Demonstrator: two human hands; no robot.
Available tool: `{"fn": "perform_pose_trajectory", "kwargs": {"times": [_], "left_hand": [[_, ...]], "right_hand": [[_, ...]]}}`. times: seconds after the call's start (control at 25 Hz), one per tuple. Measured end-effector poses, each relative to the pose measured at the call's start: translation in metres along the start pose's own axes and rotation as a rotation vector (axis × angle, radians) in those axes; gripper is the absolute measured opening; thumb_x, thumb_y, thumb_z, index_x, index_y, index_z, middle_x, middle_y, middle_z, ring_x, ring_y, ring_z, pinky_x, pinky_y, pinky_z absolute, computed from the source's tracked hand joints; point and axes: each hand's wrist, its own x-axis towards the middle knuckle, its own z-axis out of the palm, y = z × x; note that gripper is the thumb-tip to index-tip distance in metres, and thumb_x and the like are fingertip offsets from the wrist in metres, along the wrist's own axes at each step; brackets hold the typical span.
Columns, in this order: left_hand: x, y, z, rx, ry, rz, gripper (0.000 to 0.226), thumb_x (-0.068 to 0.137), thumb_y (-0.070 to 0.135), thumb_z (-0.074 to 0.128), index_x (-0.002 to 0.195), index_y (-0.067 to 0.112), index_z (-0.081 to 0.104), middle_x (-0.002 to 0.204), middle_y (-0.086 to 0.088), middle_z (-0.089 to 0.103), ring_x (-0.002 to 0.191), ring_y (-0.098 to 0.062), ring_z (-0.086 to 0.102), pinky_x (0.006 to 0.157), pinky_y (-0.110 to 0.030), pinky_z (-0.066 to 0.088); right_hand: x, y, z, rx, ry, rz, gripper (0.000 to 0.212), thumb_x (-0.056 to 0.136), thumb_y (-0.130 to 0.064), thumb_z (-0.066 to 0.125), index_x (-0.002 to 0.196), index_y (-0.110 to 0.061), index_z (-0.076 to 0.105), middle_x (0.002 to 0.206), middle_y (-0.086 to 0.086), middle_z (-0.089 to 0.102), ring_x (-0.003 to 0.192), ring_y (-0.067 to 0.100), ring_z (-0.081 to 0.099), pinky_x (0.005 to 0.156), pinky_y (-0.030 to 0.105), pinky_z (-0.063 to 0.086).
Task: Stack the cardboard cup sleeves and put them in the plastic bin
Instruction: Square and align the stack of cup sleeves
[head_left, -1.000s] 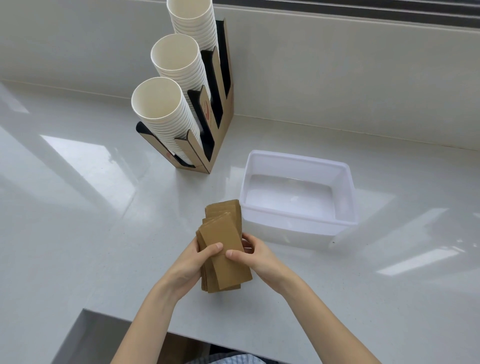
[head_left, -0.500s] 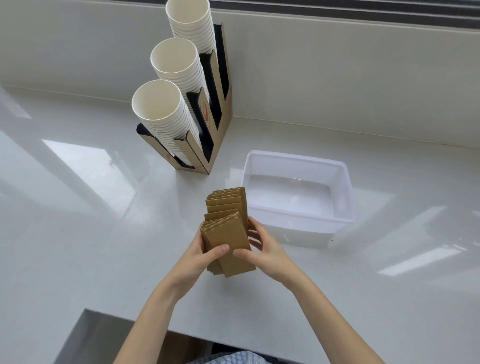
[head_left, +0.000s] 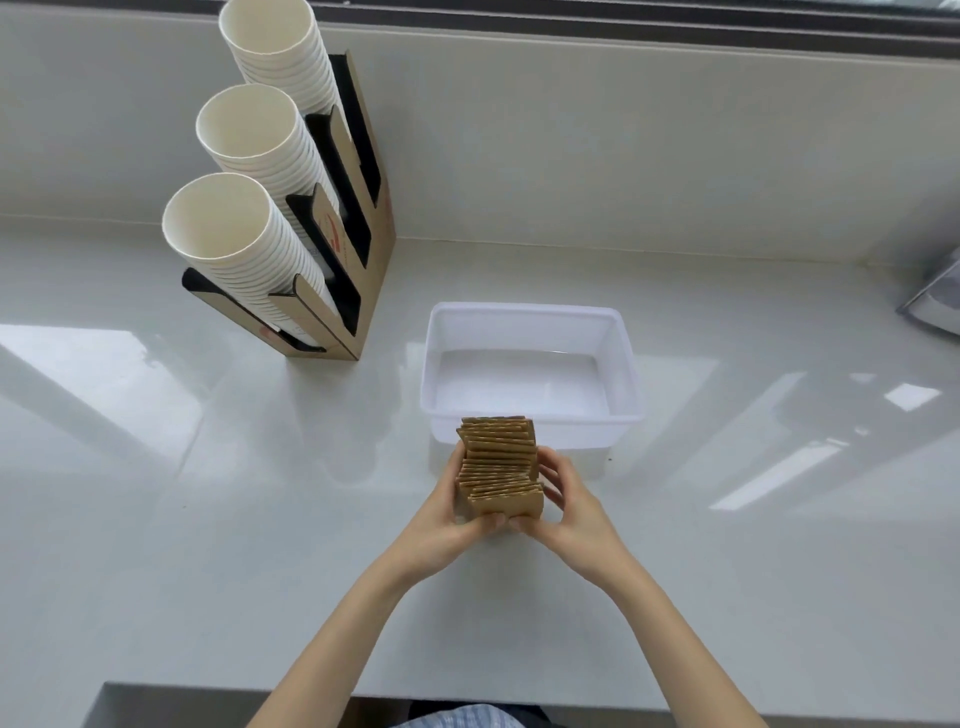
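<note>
Since the earlier frame, the sleeves have turned from leaning flat to standing on edge, and they are now nearer to the bin. Both hands are clamped on the stack: the left hand presses its left side and the right hand its right side, thumbs meeting at the near end. The stack is uneven, just before the bin's near wall, above the counter. The cup holder stands at the back left.

A glossy white counter fills the frame, bright window light reflecting at left and right. A pale wall runs across the top, under a dark window frame.
</note>
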Motion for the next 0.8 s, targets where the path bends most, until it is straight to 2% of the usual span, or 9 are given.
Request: {"fn": "perform_pose_trajectory", "kwargs": {"times": [0.12, 0.24, 0.32, 0.4, 0.52, 0.64, 0.72, 0.76, 0.8], "left_hand": [[0.001, -0.001, 0.004, -0.032, -0.006, -0.019, 0.066, 0.079, -0.009, 0.057, 0.131, 0.016, 0.024, 0.111, 0.018, 0.05, 0.094, 0.023, 0.052, 0.074, 0.0, 0.042], [0.0, -0.005, 0.001, -0.052, 0.023, -0.044, 0.073, 0.073, 0.0, 0.064, 0.132, 0.018, 0.024, 0.111, 0.015, 0.051, 0.09, 0.021, 0.055, 0.069, -0.002, 0.046], [0.0, -0.011, -0.002, -0.029, 0.039, -0.063, 0.084, 0.068, 0.009, 0.065, 0.138, 0.018, 0.019, 0.12, 0.011, 0.05, 0.095, 0.019, 0.054, 0.071, -0.003, 0.046], [0.002, -0.014, -0.004, 0.003, 0.046, -0.081, 0.091, 0.065, 0.014, 0.067, 0.14, 0.02, 0.016, 0.129, 0.008, 0.041, 0.102, 0.019, 0.049, 0.073, 0.001, 0.042], [0.004, -0.013, -0.004, 0.056, 0.058, -0.068, 0.092, 0.054, 0.029, 0.072, 0.133, 0.026, 0.025, 0.121, 0.017, 0.028, 0.107, 0.019, 0.038, 0.074, 0.008, 0.035], [0.009, -0.016, 0.001, 0.08, 0.044, -0.044, 0.079, 0.058, 0.016, 0.068, 0.122, 0.035, 0.026, 0.118, 0.018, 0.032, 0.103, 0.023, 0.043, 0.077, 0.002, 0.041], [0.012, -0.017, 0.004, 0.068, 0.044, -0.042, 0.086, 0.059, 0.013, 0.066, 0.13, 0.028, 0.021, 0.122, 0.007, 0.037, 0.11, 0.011, 0.047, 0.077, -0.005, 0.046], [0.012, -0.015, 0.004, 0.069, 0.044, -0.037, 0.092, 0.059, 0.014, 0.067, 0.135, 0.025, 0.015, 0.125, 0.006, 0.036, 0.113, 0.008, 0.046, 0.078, -0.006, 0.046], [0.013, -0.015, 0.004, 0.064, 0.038, -0.031, 0.097, 0.062, 0.013, 0.069, 0.137, 0.026, 0.009, 0.125, 0.009, 0.037, 0.112, 0.012, 0.046, 0.077, -0.003, 0.045]], "right_hand": [[0.002, 0.005, 0.008, 0.02, -0.025, 0.042, 0.063, 0.073, -0.004, 0.071, 0.115, -0.036, 0.037, 0.125, -0.003, 0.053, 0.102, -0.018, 0.051, 0.085, 0.002, 0.043], [0.009, 0.006, 0.016, 0.039, -0.051, 0.067, 0.065, 0.074, -0.002, 0.07, 0.12, -0.027, 0.032, 0.127, 0.003, 0.051, 0.09, -0.018, 0.056, 0.072, 0.003, 0.047], [0.012, 0.006, 0.017, 0.047, -0.075, 0.069, 0.072, 0.071, -0.004, 0.074, 0.125, -0.023, 0.031, 0.129, 0.003, 0.049, 0.091, -0.019, 0.055, 0.071, 0.004, 0.048], [0.014, 0.008, 0.013, 0.051, -0.099, 0.079, 0.077, 0.067, -0.008, 0.077, 0.127, -0.023, 0.032, 0.131, 0.003, 0.049, 0.1, -0.011, 0.053, 0.074, 0.005, 0.048], [0.016, 0.01, 0.013, 0.003, -0.115, 0.071, 0.075, 0.061, -0.017, 0.073, 0.122, -0.031, 0.033, 0.13, 0.003, 0.05, 0.113, 0.003, 0.051, 0.08, 0.011, 0.047], [0.017, 0.008, 0.018, -0.039, -0.126, 0.064, 0.072, 0.059, -0.02, 0.069, 0.12, -0.029, 0.031, 0.115, -0.006, 0.054, 0.099, 0.001, 0.056, 0.073, 0.007, 0.047], [0.017, 0.006, 0.019, -0.056, -0.128, 0.053, 0.07, 0.063, -0.017, 0.072, 0.117, -0.025, 0.027, 0.102, -0.015, 0.053, 0.09, -0.002, 0.056, 0.068, 0.005, 0.046], [0.018, 0.006, 0.018, -0.054, -0.133, 0.053, 0.069, 0.066, -0.012, 0.074, 0.116, -0.024, 0.027, 0.1, -0.017, 0.052, 0.087, -0.004, 0.056, 0.067, 0.005, 0.046], [0.019, 0.007, 0.017, -0.05, -0.138, 0.056, 0.068, 0.069, -0.007, 0.073, 0.116, -0.024, 0.026, 0.099, -0.018, 0.052, 0.085, -0.006, 0.057, 0.067, 0.006, 0.046]]}}
